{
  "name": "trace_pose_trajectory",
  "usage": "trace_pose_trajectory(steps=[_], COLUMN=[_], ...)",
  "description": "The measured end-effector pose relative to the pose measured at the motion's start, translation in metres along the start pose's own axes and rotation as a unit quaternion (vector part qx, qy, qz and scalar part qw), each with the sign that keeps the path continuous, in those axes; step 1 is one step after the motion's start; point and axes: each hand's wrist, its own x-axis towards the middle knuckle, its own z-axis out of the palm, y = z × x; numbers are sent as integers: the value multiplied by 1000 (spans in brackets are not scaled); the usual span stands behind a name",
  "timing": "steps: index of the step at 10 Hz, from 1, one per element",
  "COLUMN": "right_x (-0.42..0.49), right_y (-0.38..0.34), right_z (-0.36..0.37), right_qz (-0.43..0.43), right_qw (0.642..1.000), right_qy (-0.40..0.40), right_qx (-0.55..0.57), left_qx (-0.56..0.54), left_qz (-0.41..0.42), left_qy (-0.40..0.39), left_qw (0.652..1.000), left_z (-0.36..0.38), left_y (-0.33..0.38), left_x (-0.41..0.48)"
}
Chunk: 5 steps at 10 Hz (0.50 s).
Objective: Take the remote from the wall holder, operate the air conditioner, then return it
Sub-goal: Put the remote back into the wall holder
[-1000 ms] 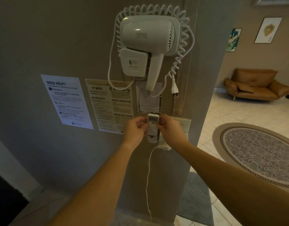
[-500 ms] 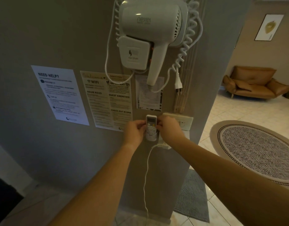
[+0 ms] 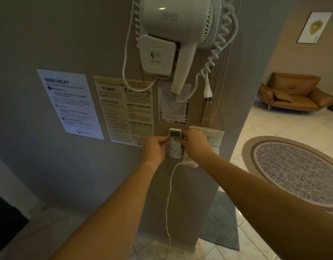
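Both hands, the left hand [image 3: 156, 149] and right hand [image 3: 194, 145], pinch the remote [image 3: 174, 139] seated between them in the wall holder [image 3: 174, 154]; uneven pulling could jam or drop it.

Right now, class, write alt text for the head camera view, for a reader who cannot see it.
Both hands, left hand and right hand, pinch the sides of a white remote that sits upright in its wall holder. Above it hangs a white hair dryer with a coiled cord; printed notices are stuck to the wall on the left.
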Motion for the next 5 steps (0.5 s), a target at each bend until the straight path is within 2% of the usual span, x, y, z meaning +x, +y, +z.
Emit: trace_pose_trajectory(steps=[2,3,5], right_x=[-20,-35,-58], right_y=[1,2,4], right_z=[5,-3,-36], right_qz=[18,14,6], right_qw=[995,990,990], right_qy=[8,27,39], right_qx=[101,136,135], left_qx=[70,91,154], left_qz=[21,21,48], left_qy=[-23,4,30], left_qw=[997,996,986], left_z=[-5,-11,-20], left_y=[11,23,52], left_x=[-15,-25,-46])
